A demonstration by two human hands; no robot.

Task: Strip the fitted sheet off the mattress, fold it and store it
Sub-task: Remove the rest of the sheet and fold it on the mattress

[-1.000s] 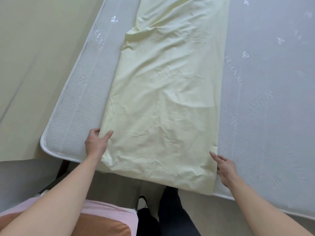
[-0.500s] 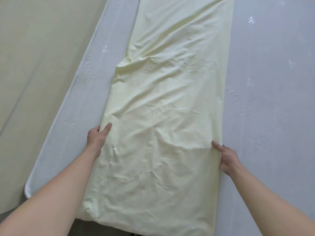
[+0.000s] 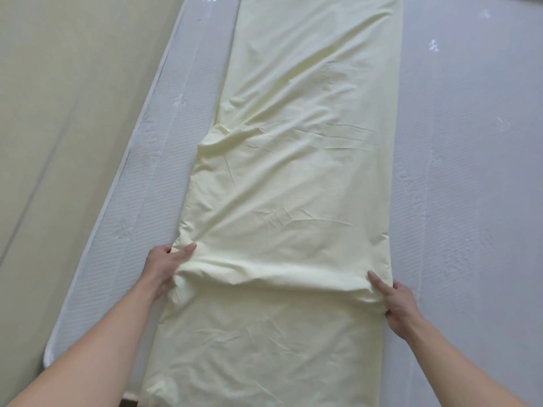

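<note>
Head view, the only one here: the pale yellow fitted sheet [image 3: 293,201] is already off and folded into one long strip lying down the length of the grey quilted mattress [image 3: 470,201], running from the near edge at the bottom of the frame up and out past the top. Bare mattress shows on both sides of it, a narrower band on the left and a much wider stretch on the right. Left of the mattress there's a plain beige surface [image 3: 58,113], can't tell if it's wall or floor.

Both hands are on the strip's long edges, well apart, one per side. The left hand [image 3: 164,268] grips the left edge, thumb on top of the cloth and fingers curled under it. The right hand [image 3: 396,301] pinches the right edge the same way, thumb lying on top. Between them the fabric is bunched up into a raised ridge going straight across the strip. Above that ridge the sheet lies mostly flat with some diagonal creases, and below it it's flat too, smoother
</note>
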